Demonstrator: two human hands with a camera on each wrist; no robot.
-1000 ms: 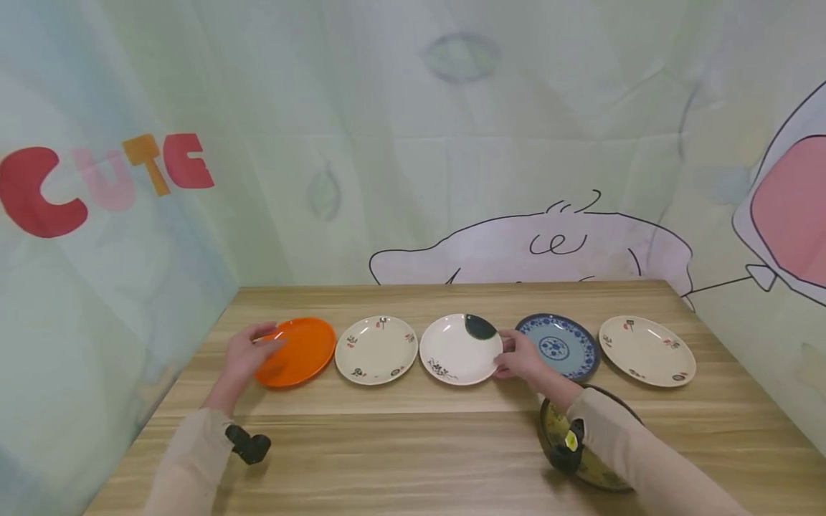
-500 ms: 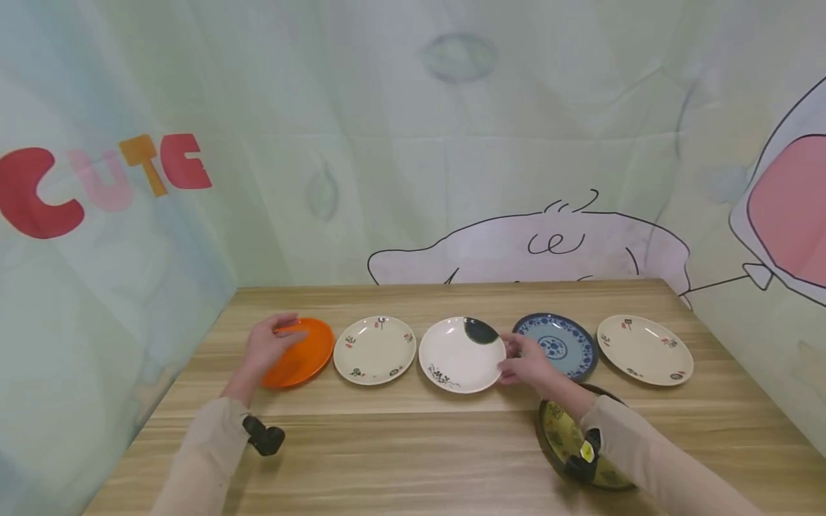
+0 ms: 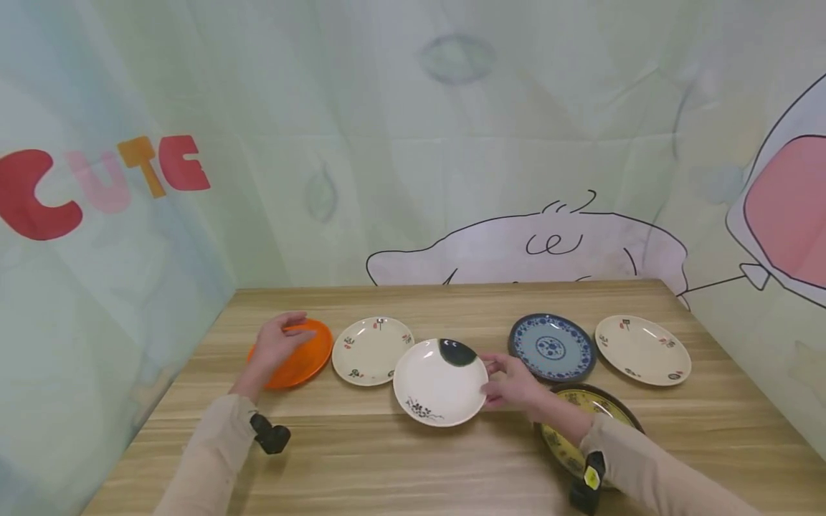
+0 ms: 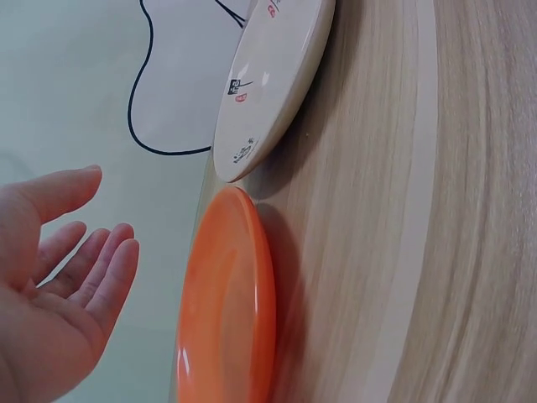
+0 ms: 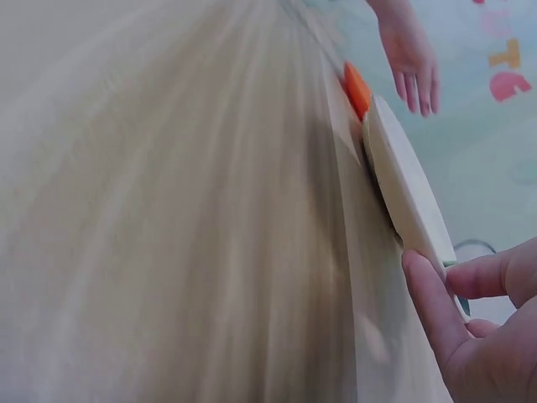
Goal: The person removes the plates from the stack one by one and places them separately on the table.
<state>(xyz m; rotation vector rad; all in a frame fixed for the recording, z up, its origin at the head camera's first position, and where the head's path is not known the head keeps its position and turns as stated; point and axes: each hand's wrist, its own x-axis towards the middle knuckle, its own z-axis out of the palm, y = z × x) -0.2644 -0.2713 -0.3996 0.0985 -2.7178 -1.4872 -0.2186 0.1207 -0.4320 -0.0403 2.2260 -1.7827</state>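
My right hand (image 3: 513, 383) pinches the right rim of a white plate (image 3: 439, 390) that has a dark green patch and a small floral print. In the right wrist view, thumb and fingers clasp the rim of this plate (image 5: 407, 180), which is raised off the table. Over the orange plate (image 3: 308, 358) hovers my left hand (image 3: 274, 347). The left wrist view has this hand (image 4: 63, 277) with relaxed fingers, apart from the orange plate (image 4: 226, 311) and holding nothing. A cream plate with small prints (image 3: 371, 352) lies between the orange and white ones.
To the right lie a blue patterned plate (image 3: 552, 347) and another cream plate (image 3: 643, 351). A dark-rimmed yellow-green plate (image 3: 561, 448) is partly under my right forearm. All rest on a wooden table (image 3: 361, 466), with a printed curtain (image 3: 413, 179) behind.
The white plate has come up off the table and moved toward me and slightly left in my right hand. My left hand has shifted right over the orange plate.
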